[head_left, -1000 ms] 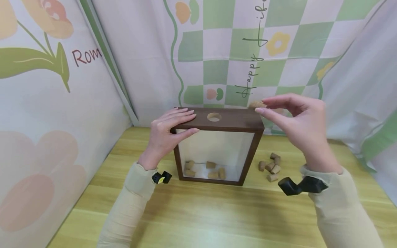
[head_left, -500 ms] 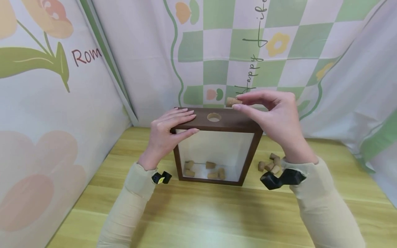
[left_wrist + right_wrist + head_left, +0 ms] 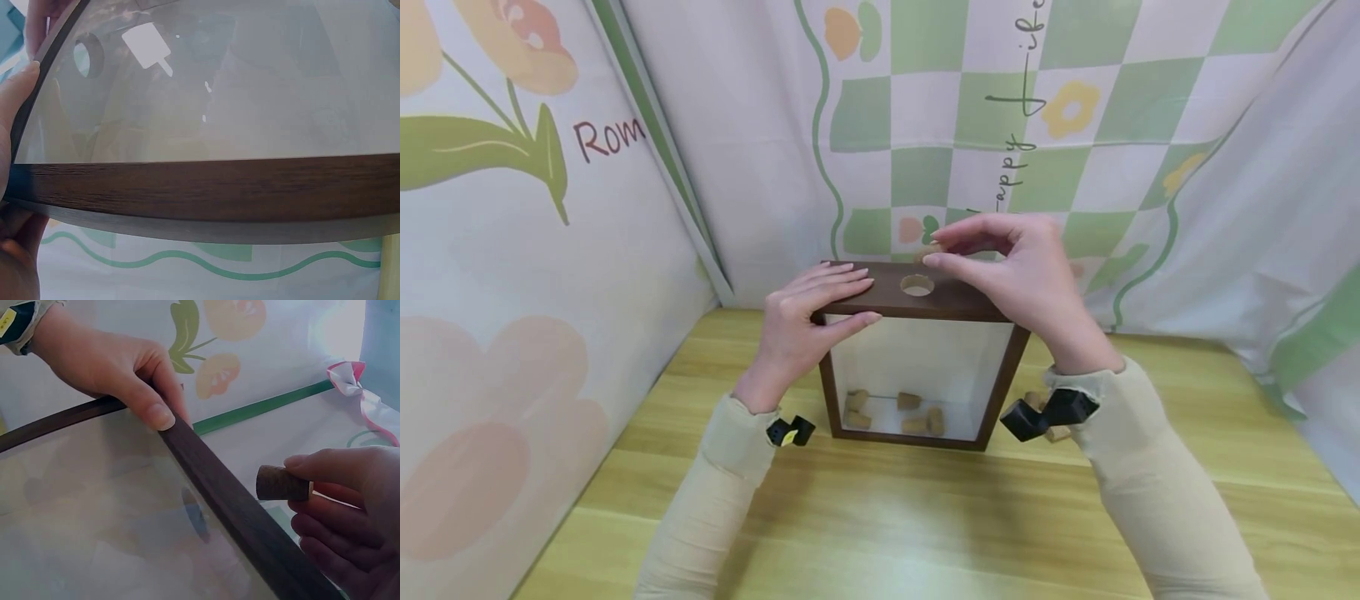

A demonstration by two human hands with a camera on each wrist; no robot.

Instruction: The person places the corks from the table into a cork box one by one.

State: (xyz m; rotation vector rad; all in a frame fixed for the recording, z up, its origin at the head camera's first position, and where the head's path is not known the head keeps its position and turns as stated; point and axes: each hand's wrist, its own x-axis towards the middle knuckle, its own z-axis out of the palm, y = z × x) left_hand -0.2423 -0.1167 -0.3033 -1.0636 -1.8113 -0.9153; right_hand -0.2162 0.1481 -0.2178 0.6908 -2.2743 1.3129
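A dark brown wooden box point(image 3: 868, 302) with a clear front stands on the table, a round hole point(image 3: 917, 286) in its top. My left hand point(image 3: 805, 312) grips the box's upper left corner, fingers across the top and thumb along the front edge. Between thumb and fingertips, my right hand point(image 3: 1026, 271) pinches a cork stopper point(image 3: 279, 483). That cork is just behind and above the hole, apart from the box, and lies roughly sideways in the right wrist view. Inside the box, several corks point(image 3: 908, 401) rest on the floor.
More loose corks point(image 3: 1058, 433) lie on the wood-grain table point(image 3: 880, 517) right of the box, partly hidden by my right wrist and its black camera point(image 3: 1051, 414). A green-and-white checked curtain point(image 3: 925, 108) hangs close behind the box.
My right hand has carried the cork leftward along the box top, from its right end to near the hole. My left hand and the box have stayed in place.
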